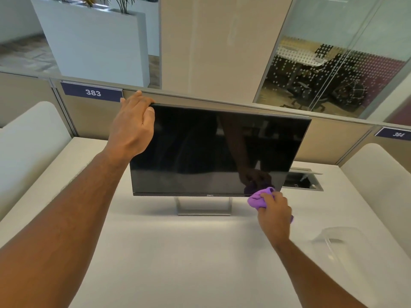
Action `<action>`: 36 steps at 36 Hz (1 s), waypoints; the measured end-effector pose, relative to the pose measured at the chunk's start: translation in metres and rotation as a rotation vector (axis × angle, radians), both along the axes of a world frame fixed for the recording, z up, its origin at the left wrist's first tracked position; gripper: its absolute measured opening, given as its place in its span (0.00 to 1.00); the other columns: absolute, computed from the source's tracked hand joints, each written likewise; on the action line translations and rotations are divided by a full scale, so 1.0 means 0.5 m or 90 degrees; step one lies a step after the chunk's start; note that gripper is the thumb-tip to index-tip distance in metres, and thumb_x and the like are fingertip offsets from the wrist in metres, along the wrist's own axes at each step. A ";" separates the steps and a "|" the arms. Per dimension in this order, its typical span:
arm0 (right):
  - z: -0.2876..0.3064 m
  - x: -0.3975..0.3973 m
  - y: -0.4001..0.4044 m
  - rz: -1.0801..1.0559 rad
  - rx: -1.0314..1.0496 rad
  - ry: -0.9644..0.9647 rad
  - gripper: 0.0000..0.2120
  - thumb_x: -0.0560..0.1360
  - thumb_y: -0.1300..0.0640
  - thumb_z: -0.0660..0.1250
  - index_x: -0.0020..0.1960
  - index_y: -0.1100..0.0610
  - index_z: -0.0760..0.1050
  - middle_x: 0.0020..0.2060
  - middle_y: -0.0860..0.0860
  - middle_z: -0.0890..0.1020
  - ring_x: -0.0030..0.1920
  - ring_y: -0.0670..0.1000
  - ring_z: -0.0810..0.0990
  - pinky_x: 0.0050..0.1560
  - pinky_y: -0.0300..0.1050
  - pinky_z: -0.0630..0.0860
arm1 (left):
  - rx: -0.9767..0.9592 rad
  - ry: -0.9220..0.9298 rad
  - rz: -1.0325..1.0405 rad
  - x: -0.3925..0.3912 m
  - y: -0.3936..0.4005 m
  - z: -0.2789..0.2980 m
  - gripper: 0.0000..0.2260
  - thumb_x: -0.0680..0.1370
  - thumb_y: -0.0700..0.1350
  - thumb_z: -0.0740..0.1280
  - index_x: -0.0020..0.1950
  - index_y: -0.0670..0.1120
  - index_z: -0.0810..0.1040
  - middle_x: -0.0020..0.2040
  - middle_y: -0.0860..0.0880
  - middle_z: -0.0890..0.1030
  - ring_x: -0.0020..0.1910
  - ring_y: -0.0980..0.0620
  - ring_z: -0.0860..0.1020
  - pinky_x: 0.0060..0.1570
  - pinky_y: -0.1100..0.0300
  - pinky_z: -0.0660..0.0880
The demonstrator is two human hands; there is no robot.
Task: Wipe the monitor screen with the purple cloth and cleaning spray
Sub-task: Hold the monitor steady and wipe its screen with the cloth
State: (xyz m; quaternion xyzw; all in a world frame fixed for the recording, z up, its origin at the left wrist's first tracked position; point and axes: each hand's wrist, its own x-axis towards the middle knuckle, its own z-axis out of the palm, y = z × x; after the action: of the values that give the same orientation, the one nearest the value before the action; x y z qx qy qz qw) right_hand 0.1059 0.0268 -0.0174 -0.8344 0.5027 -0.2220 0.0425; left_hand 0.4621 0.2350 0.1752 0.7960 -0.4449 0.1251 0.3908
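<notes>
Purple cloth (pixel 259 198) bunched in right hand (pixel 275 215), fingers closed round it, touching monitor screen (pixel 200 147) bottom-right corner. Unwiped width lies leftward. Left hand (pixel 133 125) clasps top-left corner. Spray unseen.

Head-worn camera looks forward and down, close above the monitor (pixel 213 150) and desk (pixel 178 252).

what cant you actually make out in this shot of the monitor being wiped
All from the head view:
- Cleaning spray: no bottle is in frame; the clear object at right is too faint to identify.
- Purple cloth: mostly bunched inside the right hand.
- Monitor top left corner: covered by the left hand.
- Screen smudges or wetness: lost in reflections.
- Desk recess: partly hidden behind the monitor.
</notes>
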 end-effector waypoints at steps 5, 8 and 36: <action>-0.010 0.077 0.063 0.193 -0.067 0.047 0.16 0.70 0.61 0.78 0.57 0.56 0.82 0.49 0.54 0.82 0.46 0.55 0.80 0.45 0.48 0.81 | 0.003 -0.002 0.003 0.003 -0.001 -0.002 0.22 0.83 0.51 0.49 0.70 0.45 0.72 0.75 0.46 0.68 0.77 0.50 0.59 0.75 0.55 0.45; -0.012 0.108 0.085 0.269 -0.071 0.076 0.24 0.66 0.57 0.83 0.60 0.54 0.82 0.53 0.53 0.83 0.48 0.54 0.82 0.48 0.46 0.81 | 0.007 -0.005 0.000 0.006 0.000 -0.003 0.22 0.83 0.51 0.48 0.71 0.45 0.71 0.75 0.45 0.67 0.77 0.50 0.58 0.75 0.55 0.45; 0.132 -0.061 -0.122 0.099 -0.107 -0.153 0.15 0.78 0.62 0.71 0.64 0.63 0.79 0.54 0.60 0.80 0.50 0.58 0.79 0.50 0.53 0.82 | 0.010 0.002 -0.017 0.019 0.002 -0.010 0.23 0.83 0.53 0.47 0.72 0.46 0.70 0.76 0.47 0.66 0.77 0.52 0.57 0.77 0.51 0.45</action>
State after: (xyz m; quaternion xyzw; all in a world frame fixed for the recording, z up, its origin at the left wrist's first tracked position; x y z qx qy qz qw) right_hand 0.0755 -0.0342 0.0485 -0.8389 0.4073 -0.3575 0.0499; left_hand 0.4716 0.2360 0.1702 0.7931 -0.4560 0.1153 0.3870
